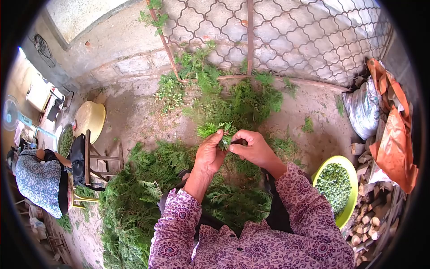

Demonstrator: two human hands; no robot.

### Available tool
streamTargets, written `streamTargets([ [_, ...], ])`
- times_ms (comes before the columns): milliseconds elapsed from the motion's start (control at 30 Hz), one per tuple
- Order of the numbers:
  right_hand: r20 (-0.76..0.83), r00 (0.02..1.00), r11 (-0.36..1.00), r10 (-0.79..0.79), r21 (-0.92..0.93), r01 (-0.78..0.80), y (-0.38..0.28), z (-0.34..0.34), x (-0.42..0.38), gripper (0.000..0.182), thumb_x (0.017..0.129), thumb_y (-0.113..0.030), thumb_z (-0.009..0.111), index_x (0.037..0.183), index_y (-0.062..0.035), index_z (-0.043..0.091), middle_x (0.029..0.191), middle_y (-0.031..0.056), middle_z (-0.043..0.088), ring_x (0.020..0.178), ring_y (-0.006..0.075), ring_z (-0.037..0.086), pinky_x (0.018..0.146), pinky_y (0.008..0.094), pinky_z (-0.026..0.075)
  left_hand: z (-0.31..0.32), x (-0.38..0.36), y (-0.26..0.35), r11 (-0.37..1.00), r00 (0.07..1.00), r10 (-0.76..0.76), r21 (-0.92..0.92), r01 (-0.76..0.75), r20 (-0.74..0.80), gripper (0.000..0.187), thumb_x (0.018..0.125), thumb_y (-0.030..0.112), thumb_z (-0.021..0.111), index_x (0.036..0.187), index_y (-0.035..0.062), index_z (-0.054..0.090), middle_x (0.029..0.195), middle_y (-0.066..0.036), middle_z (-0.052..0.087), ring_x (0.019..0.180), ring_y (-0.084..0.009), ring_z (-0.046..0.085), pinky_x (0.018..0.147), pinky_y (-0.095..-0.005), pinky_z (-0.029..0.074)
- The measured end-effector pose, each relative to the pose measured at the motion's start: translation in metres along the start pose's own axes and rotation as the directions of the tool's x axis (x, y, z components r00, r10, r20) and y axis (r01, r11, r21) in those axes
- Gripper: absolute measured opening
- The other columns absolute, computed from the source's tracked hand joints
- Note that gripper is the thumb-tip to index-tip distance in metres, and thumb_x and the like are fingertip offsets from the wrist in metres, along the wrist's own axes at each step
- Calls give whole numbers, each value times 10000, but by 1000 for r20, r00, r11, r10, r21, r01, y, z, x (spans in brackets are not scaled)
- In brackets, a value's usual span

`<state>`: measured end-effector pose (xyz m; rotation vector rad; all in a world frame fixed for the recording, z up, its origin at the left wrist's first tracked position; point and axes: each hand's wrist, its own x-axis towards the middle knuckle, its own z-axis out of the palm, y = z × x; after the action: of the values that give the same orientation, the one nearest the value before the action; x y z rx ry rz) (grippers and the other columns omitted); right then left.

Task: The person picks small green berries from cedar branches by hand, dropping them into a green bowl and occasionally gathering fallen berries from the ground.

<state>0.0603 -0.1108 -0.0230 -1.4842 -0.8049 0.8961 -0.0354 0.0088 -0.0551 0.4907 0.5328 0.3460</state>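
A small green conifer sprig (215, 130) is held up in front of me. My left hand (209, 154) is closed around it, thumb and fingers pinching its stem. Close beside it, my right hand (253, 148) has thumb and index finger pinched together at the sprig's lower right edge; whatever lies between those fingertips is too small to make out. Beneath both hands, cut conifer branches (233, 193) spread over the ground and around my legs. A further pile of branches (233, 105) lies just beyond the hands.
To my right stands a yellow-green basin (354, 179) of small pale green cones or berries, beside stacked firewood (369, 219). A white sack (363, 110) and orange sheeting (394, 148) lie behind. At left, a person (40, 179) sits near a wooden chair (105, 157) and yellow tub (92, 119).
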Motion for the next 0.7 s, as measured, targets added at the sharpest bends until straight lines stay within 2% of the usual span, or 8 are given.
streamTargets([
  [33,-1,1000,1000,0,0,0,5,3,1,168,757,-132,634,814,0,547,689,23,544,567,69,499,466,230,399,-4,3,-2,1000,1000,19,9,-19,16,172,815,174,599,956,82,564,942,-19,579,905,-160,502,801,-356,402],
  [100,-82,932,909,-354,-267,321,17,6,6,182,737,-100,659,841,-3,546,692,1,531,607,79,484,542,229,415,-9,9,-7,999,999,36,17,-37,31,169,820,164,591,953,65,562,944,-31,577,903,-168,508,811,-353,410],
  [233,-88,927,891,-365,-320,321,17,9,8,206,713,-90,671,844,8,546,697,17,542,654,75,480,579,239,421,-11,10,-16,1000,994,8,-3,-8,104,153,838,134,561,946,25,558,924,-55,580,872,-171,529,821,-334,417],
  [433,-54,882,711,-467,-617,338,23,9,11,168,711,-71,647,816,16,550,712,22,553,668,63,486,575,237,421,-14,11,-20,1000,997,14,9,-14,73,160,844,135,557,949,15,563,900,-54,583,840,-156,533,775,-315,428],
  [500,-103,939,908,-330,-305,286,29,7,14,142,720,-68,626,792,24,546,688,6,535,636,88,503,556,251,422,-14,10,-20,1000,998,11,23,-12,61,180,841,147,567,963,15,563,896,-48,580,826,-145,528,742,-308,432],
  [533,-102,939,908,-330,-305,286,28,5,14,142,720,-68,626,792,24,546,688,6,535,636,88,503,556,251,422,-15,10,-19,998,999,2,55,-4,49,171,840,153,570,956,28,566,889,-37,579,818,-137,522,728,-308,422],
  [633,-49,986,977,-158,-155,148,17,-4,16,112,725,-58,611,777,16,544,664,-4,512,574,88,488,486,250,389,-11,5,-17,995,1000,-8,102,5,24,146,837,162,574,936,55,570,878,-19,574,805,-123,507,705,-315,403],
  [700,96,986,974,138,168,-152,7,-10,13,79,739,-62,581,785,-7,547,564,0,478,470,66,409,397,241,301,-4,-2,-13,993,1000,-9,117,7,12,131,837,166,575,925,69,571,874,-11,572,800,-117,498,698,-322,394],
])
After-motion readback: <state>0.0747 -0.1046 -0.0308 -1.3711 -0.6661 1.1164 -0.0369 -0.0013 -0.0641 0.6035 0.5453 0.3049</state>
